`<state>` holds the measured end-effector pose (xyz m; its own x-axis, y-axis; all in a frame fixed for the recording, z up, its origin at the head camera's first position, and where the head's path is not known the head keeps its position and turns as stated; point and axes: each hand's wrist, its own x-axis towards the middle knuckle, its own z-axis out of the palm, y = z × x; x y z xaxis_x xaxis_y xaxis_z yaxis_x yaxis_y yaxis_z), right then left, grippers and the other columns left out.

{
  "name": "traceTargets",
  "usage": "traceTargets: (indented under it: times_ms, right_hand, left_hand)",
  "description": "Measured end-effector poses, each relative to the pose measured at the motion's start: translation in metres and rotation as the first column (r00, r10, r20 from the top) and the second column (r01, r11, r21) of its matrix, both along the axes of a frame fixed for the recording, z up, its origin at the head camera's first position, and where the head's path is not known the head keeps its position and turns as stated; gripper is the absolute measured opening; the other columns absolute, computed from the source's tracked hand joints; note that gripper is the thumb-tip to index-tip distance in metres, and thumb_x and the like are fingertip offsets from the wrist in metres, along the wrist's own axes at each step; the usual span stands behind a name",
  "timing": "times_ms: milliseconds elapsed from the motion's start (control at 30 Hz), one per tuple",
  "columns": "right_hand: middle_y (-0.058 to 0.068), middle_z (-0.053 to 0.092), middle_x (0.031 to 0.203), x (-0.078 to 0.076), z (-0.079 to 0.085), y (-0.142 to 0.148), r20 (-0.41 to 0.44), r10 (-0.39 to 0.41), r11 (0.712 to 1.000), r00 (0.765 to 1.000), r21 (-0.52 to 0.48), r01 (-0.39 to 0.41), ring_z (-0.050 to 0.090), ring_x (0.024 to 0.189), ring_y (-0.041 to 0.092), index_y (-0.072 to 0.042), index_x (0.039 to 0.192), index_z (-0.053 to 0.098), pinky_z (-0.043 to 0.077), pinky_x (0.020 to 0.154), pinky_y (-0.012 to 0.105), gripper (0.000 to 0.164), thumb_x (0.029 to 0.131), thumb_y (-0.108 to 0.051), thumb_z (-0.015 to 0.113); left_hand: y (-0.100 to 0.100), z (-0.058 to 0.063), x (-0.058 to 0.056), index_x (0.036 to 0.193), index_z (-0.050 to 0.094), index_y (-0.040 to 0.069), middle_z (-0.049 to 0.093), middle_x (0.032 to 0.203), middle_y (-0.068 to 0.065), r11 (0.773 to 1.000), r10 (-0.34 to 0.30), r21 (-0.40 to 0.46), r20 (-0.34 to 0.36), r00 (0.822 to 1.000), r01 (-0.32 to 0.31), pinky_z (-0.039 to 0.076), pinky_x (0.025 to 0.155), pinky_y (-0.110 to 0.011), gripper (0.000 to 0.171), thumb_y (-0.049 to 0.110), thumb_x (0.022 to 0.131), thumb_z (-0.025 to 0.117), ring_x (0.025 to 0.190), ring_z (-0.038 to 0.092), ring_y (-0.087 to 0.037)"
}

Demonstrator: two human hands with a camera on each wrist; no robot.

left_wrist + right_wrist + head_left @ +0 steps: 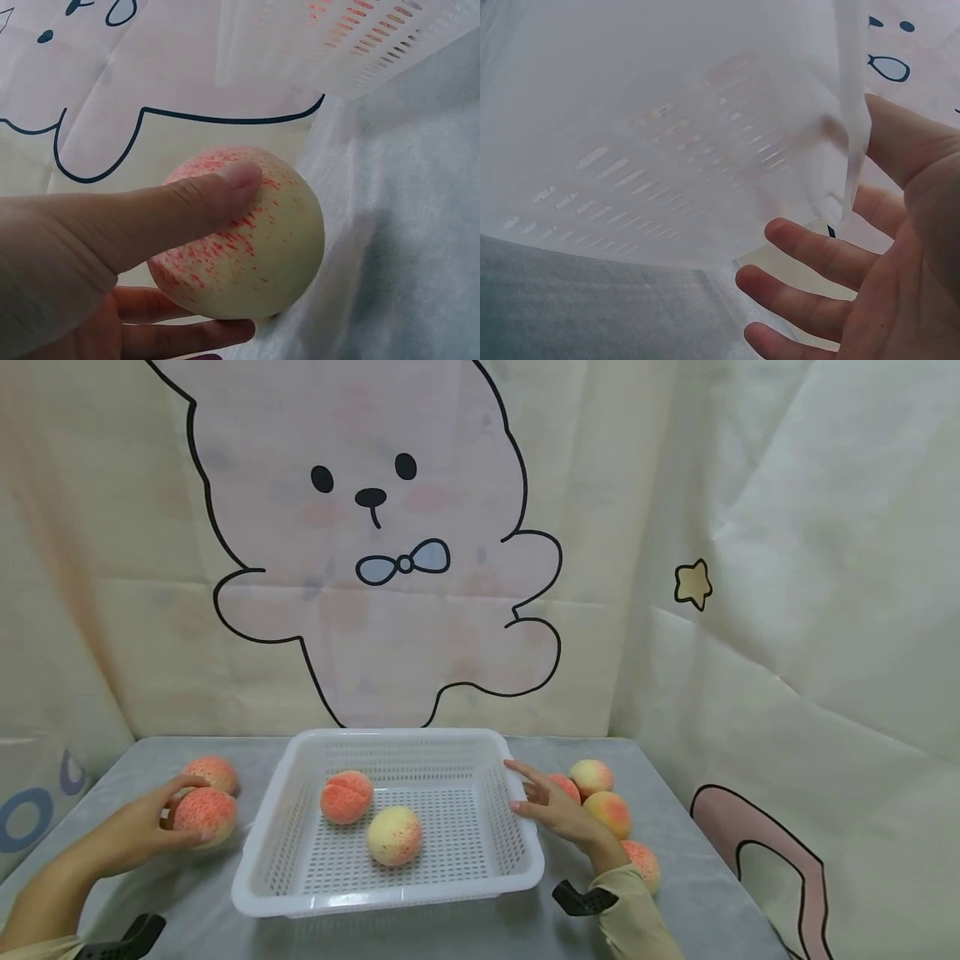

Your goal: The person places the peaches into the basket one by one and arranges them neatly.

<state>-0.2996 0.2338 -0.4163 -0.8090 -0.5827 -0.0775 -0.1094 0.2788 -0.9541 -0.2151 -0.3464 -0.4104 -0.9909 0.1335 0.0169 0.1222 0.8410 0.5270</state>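
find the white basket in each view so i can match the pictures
Head: the white basket, bottom half, slightly left of centre.
Left wrist: part of its wall, top right.
Right wrist: its wall, upper left through centre.
Shared landmark: the bear drawing, cut off in both wrist views.

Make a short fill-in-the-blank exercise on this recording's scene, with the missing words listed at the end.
1. The left hand grips a peach, while the ____ hand touches the rim of the white basket.
2. Inside the basket there are ____ peaches.
3. In the head view, ____ peaches are visible on the grey cloth to the basket's right.
4. The bow tie of the cartoon animal is pale ____.

Missing words: right; two; four; blue.
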Motion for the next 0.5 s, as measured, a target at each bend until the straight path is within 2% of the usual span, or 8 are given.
traceTargets:
  times_ms: [200, 300, 500]
  right_hand:
    - [0.026, 0.043, 0.155, -0.002, 0.001, 0.002, -0.005, 0.058, 0.997, 0.998, -0.055, -0.058, 0.066, 0.116, 0.025, -0.019, 0.164, 0.015, 0.058, 0.094, 0.042, 0.075, 0.103, -0.018, 0.06]
    - [0.026, 0.043, 0.155, -0.002, 0.002, 0.002, 0.01, 0.066, 0.995, 0.998, -0.075, -0.065, 0.066, 0.115, 0.024, -0.021, 0.164, 0.015, 0.058, 0.093, 0.044, 0.076, 0.103, -0.018, 0.06]
    - [0.024, 0.043, 0.156, 0.001, 0.002, 0.002, 0.011, 0.056, 0.996, 0.998, -0.065, -0.055, 0.066, 0.117, 0.025, -0.021, 0.164, 0.015, 0.058, 0.095, 0.046, 0.076, 0.102, -0.02, 0.061]
  left_hand:
    - [0.004, 0.006, -0.003, 0.144, 0.036, -0.007, 0.061, 0.117, -0.032, 0.999, 0.031, 0.041, -0.016, 0.999, -0.031, 0.05, 0.067, -0.03, 0.083, 0.034, 0.087, 0.08, 0.098, 0.066, -0.036]
    - [0.007, 0.008, -0.004, 0.146, 0.034, -0.006, 0.06, 0.12, -0.034, 0.997, 0.037, 0.07, -0.026, 0.999, -0.035, 0.051, 0.065, -0.028, 0.084, 0.033, 0.087, 0.08, 0.098, 0.067, -0.038]
    - [0.011, 0.013, -0.003, 0.15, 0.031, -0.003, 0.055, 0.128, -0.041, 0.996, 0.064, 0.068, -0.022, 0.998, -0.063, 0.054, 0.067, -0.037, 0.088, 0.04, 0.089, 0.077, 0.1, 0.067, -0.042]
